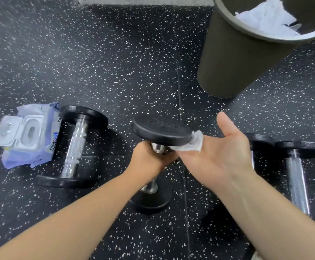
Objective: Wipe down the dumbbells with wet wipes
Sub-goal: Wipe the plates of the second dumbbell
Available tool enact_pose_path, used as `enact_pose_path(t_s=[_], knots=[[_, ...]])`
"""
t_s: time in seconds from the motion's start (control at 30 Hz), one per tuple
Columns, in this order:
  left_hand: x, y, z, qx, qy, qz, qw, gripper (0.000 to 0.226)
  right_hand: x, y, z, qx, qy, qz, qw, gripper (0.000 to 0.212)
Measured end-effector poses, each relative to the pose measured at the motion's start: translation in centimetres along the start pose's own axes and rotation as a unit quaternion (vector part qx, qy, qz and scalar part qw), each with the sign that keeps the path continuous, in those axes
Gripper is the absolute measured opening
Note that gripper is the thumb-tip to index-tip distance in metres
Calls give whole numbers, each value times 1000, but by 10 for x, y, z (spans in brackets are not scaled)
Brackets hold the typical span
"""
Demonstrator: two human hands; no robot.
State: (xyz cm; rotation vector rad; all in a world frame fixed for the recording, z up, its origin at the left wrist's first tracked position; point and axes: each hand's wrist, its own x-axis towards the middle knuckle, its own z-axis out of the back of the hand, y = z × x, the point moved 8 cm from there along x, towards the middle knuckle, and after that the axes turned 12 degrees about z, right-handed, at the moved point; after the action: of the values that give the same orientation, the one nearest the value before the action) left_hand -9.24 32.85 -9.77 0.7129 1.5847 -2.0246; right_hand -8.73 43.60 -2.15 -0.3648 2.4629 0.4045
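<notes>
Partway through the standing dumbbell [162,131], by the look of it. Gripping its chrome handle with the left hand [149,160], fist wrapped tight just under the top head, bottom head parked on the floor [115,62] below that wrist. Pressing a wet wipe [194,144] against the rim and underside of that top head with the right hand [222,156]: palm up, thumb out, fingers stretched flat rather than curled, tips tucked under the head so can't see them fully. Definitely touching, not hovering.

Looks like the edge-of-the-head step, so handle and lower head probably to come. Can't tell how much of the top face is done.

Next move, at a guess: run the wipe round the rim while turning the handle with the left, and mind the balance, since only standing on one end. Then down the bar.

Just out past the left hand: second dumbbell [76,145] on its side, pack of wipes [27,134] right beyond it, lid flipped open. Out past the right hand: third dumbbell [297,175], also lying down. Forward of the right hand: bin [237,59] with crumpled white sheets [265,17] inside. Handy for ditching the wipe once grubby.
</notes>
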Motion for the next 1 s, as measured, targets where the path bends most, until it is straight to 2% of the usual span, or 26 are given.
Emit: enact_pose_path(t_s=[0.13, 0.27, 0.3, 0.43, 0.6, 0.77, 0.87, 0.93, 1.0], knots=[[4, 3, -1, -9, 21, -3, 1000, 29, -1, -2, 0, -10, 11, -23, 1000, 83], [5, 2, -7, -14, 58, 10, 998, 21, 34, -5, 11, -78, -6, -29, 996, 88], [2, 2, -8, -4, 46, 11, 999, 21, 39, -6, 14, -84, -6, -29, 996, 89], [-35, 4, -1, 69, -115, 18, 991, 40, 38, -6, 15, -81, 7, -28, 996, 89], [-39, 3, -3, 32, -136, -5, 990, 43, 27, -7, 12, -45, -11, 9, 999, 84], [-24, 3, 9, 18, -81, -18, 996, 40, 11, -9, 9, -53, 15, 0, 998, 85], [-24, -13, -1, 2, 28, -56, 998, 24, 22, -10, 14, -57, -1, -15, 998, 89], [-23, -17, -11, 16, 84, -64, 994, 28, 30, -15, 11, -69, 6, -29, 997, 93], [-18, -12, -11, 30, 77, -57, 995, 33, 34, -18, 12, -79, 4, -26, 997, 97]])
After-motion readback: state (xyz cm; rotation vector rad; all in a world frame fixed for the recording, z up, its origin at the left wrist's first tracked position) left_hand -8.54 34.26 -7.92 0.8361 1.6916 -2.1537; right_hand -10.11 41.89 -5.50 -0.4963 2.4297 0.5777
